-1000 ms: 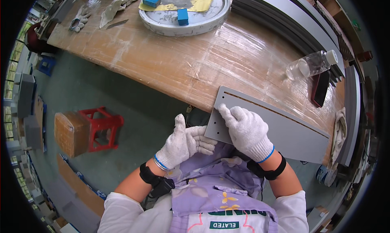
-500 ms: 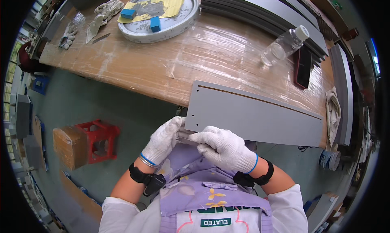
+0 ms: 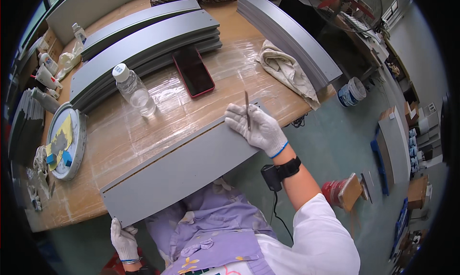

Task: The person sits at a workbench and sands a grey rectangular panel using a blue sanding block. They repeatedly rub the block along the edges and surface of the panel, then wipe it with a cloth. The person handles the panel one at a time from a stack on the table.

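Note:
A long grey board (image 3: 182,167) with a narrow brown groove along its far edge lies slantwise at the table's front, its near edge over my lap. My left hand (image 3: 123,241), in a white knit glove, is at the near left corner of the board, fingers bent against it; part of the grip is hidden. Over the board's right end is my right hand (image 3: 258,128), gloved too, closed on a thin metal blade (image 3: 247,102) that points up and away. Its fingers lie at the groove side of the board.
On the wrapped table (image 3: 163,140) stand a clear bottle (image 3: 136,93), a red-edged phone (image 3: 194,72) and stacked grey panels (image 3: 148,45). A round lid (image 3: 79,152) with yellow sandpaper and blue blocks sits left. A cloth (image 3: 285,69) lies by the right-hand panel stack (image 3: 292,40).
My view has swung to the right. My hands, close together at the board's left end before, are now far apart: the right one has moved to the right end with the blade.

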Demonstrator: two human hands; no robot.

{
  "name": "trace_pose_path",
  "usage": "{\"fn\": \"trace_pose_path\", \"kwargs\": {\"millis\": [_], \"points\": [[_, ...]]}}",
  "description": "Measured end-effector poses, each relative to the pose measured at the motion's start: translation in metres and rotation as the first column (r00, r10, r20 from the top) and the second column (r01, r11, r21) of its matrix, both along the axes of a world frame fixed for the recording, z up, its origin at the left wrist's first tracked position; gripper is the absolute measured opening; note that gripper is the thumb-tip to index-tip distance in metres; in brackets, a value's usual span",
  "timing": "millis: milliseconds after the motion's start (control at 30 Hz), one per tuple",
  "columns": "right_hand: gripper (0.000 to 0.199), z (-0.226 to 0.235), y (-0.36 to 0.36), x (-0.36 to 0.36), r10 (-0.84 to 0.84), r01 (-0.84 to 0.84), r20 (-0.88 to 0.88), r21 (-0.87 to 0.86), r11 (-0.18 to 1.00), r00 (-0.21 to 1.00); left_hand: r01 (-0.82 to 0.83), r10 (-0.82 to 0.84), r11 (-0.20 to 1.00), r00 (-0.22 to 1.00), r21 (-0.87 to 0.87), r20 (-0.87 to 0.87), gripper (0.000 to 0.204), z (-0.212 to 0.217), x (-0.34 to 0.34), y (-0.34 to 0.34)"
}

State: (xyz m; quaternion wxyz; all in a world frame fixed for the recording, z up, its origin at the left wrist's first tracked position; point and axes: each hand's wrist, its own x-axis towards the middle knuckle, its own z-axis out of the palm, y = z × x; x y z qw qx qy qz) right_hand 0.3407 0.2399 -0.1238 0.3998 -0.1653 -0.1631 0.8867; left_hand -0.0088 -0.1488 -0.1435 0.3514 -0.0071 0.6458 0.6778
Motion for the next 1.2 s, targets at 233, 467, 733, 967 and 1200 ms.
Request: {"fn": "trace_pose_path", "kwargs": {"millis": [233, 467, 733, 967, 1200], "points": [[0.012, 0.012, 0.062, 0.124, -0.448, 0.371, 0.367, 0.263, 0.891, 0.815, -0.053, 0.049, 0.996, 0.998, -0.068, -0.050, 0.034, -0.009, -0.012, 0.005], [0.013, 0.035, 0.058, 0.064, -0.230, 0.188, 0.428, 0.139, 0.972, 0.874, -0.076, 0.073, 0.989, 0.997, -0.128, -0.034, 0.036, 0.003, 0.000, 0.013], [0.014, 0.027, 0.120, 0.020, -0.235, 0.145, 0.672, 0.188, 0.971, 0.703, 0.042, -0.043, 0.998, 0.999, -0.050, -0.019, 0.030, 0.005, -0.015, 0.001], [0.047, 0.047, 0.146, 0.014, -0.837, -0.630, 0.513, 0.590, 0.506, -0.192, -0.206, -0.703, 0.655, 0.187, -0.727, -0.686, 0.041, 0.122, 0.013, 0.041], [0.037, 0.095, 0.024, -0.068, -0.509, -0.771, 0.857, 0.378, 0.513, 0.081, 0.478, -0.794, -0.140, -0.577, -0.867, -0.190, 0.036, 0.264, 0.083, 0.134]]}}
